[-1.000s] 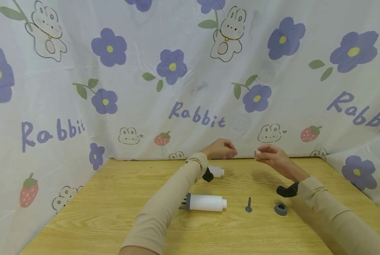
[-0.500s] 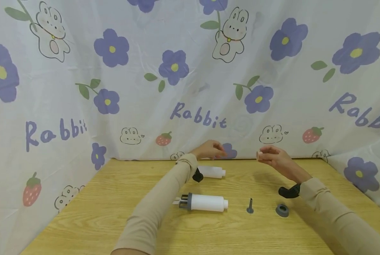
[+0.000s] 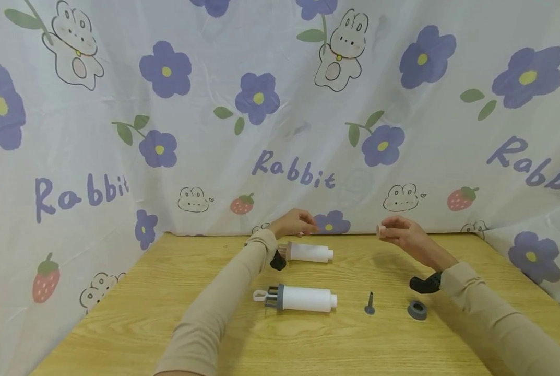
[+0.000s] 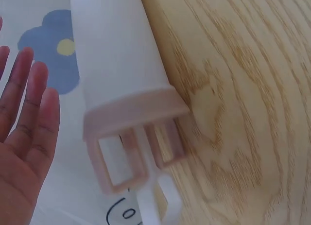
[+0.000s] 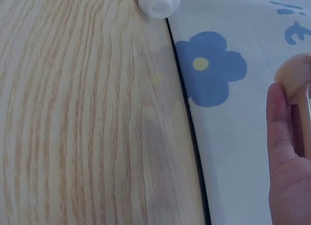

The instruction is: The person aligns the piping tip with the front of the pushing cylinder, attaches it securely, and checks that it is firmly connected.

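Note:
My right hand (image 3: 404, 237) is raised near the back edge, pinching a pale peach piece (image 5: 294, 78) with a rounded end and a narrow stem. In the head view that piece (image 3: 380, 231) shows only as a small rounded end at the fingertips. My left hand (image 3: 293, 223) hovers over the far white syringe-like tube (image 3: 310, 253) and holds nothing. In the left wrist view, its fingers (image 4: 35, 84) are extended beside that tube, whose dusty pink collar (image 4: 136, 108) carries an open frame with a white loop handle (image 4: 167, 200).
Closer in lies a matching white tube (image 3: 307, 298) with a dark grey frame and white loop handle. To its right stand a small grey nozzle (image 3: 370, 304) and a grey ring (image 3: 417, 310). A printed cloth (image 3: 204, 156) hangs behind the wooden table (image 3: 308, 344).
My left hand has moved left, away from the right hand, uncovering the far tube's collar and the near tube's handle. The right hand stays nearly in place with the peach piece.

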Demonstrator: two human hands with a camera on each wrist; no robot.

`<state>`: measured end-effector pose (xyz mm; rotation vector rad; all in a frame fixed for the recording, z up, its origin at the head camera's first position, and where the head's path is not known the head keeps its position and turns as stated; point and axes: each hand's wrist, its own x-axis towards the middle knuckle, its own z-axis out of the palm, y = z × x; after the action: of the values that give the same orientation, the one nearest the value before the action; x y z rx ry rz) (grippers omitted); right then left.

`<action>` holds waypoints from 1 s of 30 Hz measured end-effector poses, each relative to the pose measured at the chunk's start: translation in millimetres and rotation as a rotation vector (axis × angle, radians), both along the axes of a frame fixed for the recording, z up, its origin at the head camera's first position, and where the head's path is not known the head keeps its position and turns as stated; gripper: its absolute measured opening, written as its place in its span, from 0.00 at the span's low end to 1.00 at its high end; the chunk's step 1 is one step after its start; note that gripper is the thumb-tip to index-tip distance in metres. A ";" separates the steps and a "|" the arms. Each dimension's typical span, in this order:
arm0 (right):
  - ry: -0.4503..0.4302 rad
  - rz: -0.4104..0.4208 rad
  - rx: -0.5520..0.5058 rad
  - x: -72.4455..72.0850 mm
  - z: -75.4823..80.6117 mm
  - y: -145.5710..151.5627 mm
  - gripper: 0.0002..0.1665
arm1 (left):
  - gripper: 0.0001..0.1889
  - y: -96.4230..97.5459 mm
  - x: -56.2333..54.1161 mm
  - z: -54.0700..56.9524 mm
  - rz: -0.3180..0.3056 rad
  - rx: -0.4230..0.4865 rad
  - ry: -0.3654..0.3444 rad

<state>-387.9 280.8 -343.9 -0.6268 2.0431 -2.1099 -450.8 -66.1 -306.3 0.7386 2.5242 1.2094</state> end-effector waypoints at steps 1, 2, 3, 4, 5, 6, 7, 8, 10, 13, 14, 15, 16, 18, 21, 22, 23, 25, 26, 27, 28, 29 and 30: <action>-0.003 -0.007 0.002 -0.2 -0.4 0.1 0.07 | 0.13 -2.0 -0.2 -1.0 -0.002 -0.003 0.003; -0.006 -0.009 -0.002 -0.5 -0.7 -0.1 0.06 | 0.13 -4.6 -0.4 -1.9 -0.002 -0.006 0.008; -0.009 -0.006 -0.004 -1.0 -0.9 -0.5 0.07 | 0.12 -7.4 -0.8 -3.1 0.002 -0.013 0.018; -0.013 -0.003 -0.009 -1.7 -1.1 -0.9 0.07 | 0.12 -10.5 -1.2 -4.0 0.007 -0.019 0.026; -0.015 0.000 -0.011 -2.4 -1.3 -1.6 0.07 | 0.11 -13.7 -0.8 -4.5 0.013 -0.024 0.030; -0.021 -0.004 -0.010 -3.1 -1.4 -2.5 0.07 | 0.11 -16.6 -0.4 -4.9 0.019 -0.031 0.034; -0.022 0.000 -0.010 -3.7 -1.5 -3.4 0.07 | 0.11 -19.6 -0.4 -5.5 0.024 -0.039 0.037; -0.022 0.004 -0.007 -4.0 -1.6 -4.2 0.08 | 0.11 -22.2 -0.3 -6.3 0.029 -0.049 0.045; -0.026 0.006 -0.011 -4.7 -2.2 -4.5 0.07 | 0.13 -25.7 -0.2 -8.0 0.034 -0.063 0.051; -0.032 -0.001 -0.011 -5.2 -3.7 -3.3 0.07 | 0.14 -29.6 -1.5 -11.8 0.034 -0.076 0.061; -0.034 -0.003 -0.012 -5.3 -4.4 -2.7 0.07 | 0.14 -30.6 -2.4 -13.4 0.037 -0.078 0.065; -0.036 -0.004 -0.014 -5.3 -5.2 -2.2 0.07 | 0.14 -31.7 -2.6 -14.4 0.040 -0.083 0.064; -0.040 -0.006 -0.016 -5.4 -6.3 -1.9 0.08 | 0.14 -32.9 -2.8 -15.2 0.038 -0.090 0.059; -0.044 -0.010 -0.015 -5.5 -8.8 -1.9 0.09 | 0.15 -35.5 -2.7 -18.0 0.035 -0.102 0.046; -0.048 -0.012 -0.011 -4.8 -12.4 -2.4 0.11 | 0.19 -38.2 -1.7 -20.7 0.023 -0.149 0.012; -0.047 -0.013 -0.008 -5.0 -13.3 -3.0 0.11 | 0.20 -39.5 -2.0 -22.2 0.019 -0.164 0.004; -0.046 -0.015 0.000 -4.8 -13.8 -3.8 0.11 | 0.22 -40.6 -1.7 -23.2 0.017 -0.181 -0.002; -0.038 -0.017 0.022 -4.9 -14.7 -4.6 0.12 | 0.24 -41.8 -2.6 -25.9 0.008 -0.205 -0.013; -0.038 -0.022 0.028 -5.0 -14.9 -5.1 0.12 | 0.25 -42.1 -3.2 -27.4 0.004 -0.213 -0.020; -0.036 -0.023 0.031 -5.3 -15.1 -5.7 0.11 | 0.25 -42.4 -3.8 -28.8 -0.001 -0.220 -0.021; -0.036 -0.023 0.034 -5.6 -15.3 -6.2 0.11 | 0.25 -42.6 -4.3 -30.0 -0.007 -0.227 -0.023; -0.031 -0.018 0.042 -6.1 -15.5 -6.5 0.11 | 0.26 -43.0 -4.6 -30.9 -0.012 -0.237 -0.027; -0.029 -0.016 0.048 -6.7 -15.9 -6.6 0.11 | 0.26 -43.1 -4.7 -31.7 -0.020 -0.247 -0.032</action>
<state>-394.6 274.2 -359.8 -0.5714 2.0828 -2.0592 -455.4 -109.2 -338.0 0.6763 2.5701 0.8731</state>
